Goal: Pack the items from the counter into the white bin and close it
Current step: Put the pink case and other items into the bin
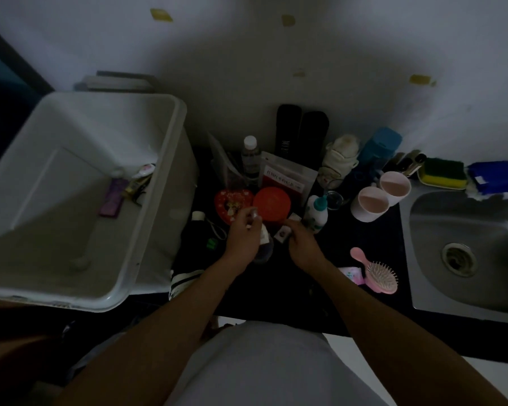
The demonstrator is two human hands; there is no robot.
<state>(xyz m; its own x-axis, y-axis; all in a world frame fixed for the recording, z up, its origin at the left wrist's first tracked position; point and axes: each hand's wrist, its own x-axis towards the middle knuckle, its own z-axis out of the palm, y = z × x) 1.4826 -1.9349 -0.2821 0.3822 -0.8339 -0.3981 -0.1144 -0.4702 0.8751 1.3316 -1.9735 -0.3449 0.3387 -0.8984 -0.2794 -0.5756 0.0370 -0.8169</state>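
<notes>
Standing open to the left of both hands, the white bin (170, 159) rests at the edge of the dark table (361, 235), a purple packet (112, 197) and a small tube (143, 171) lying on its floor. The left hand (244, 232) pinches a small pale item I cannot identify; the right hand (302, 244) closes on a small white packet (283, 232). Both hover just before the round red tin (272, 203) and heart-shaped red tin (232, 203).
</notes>
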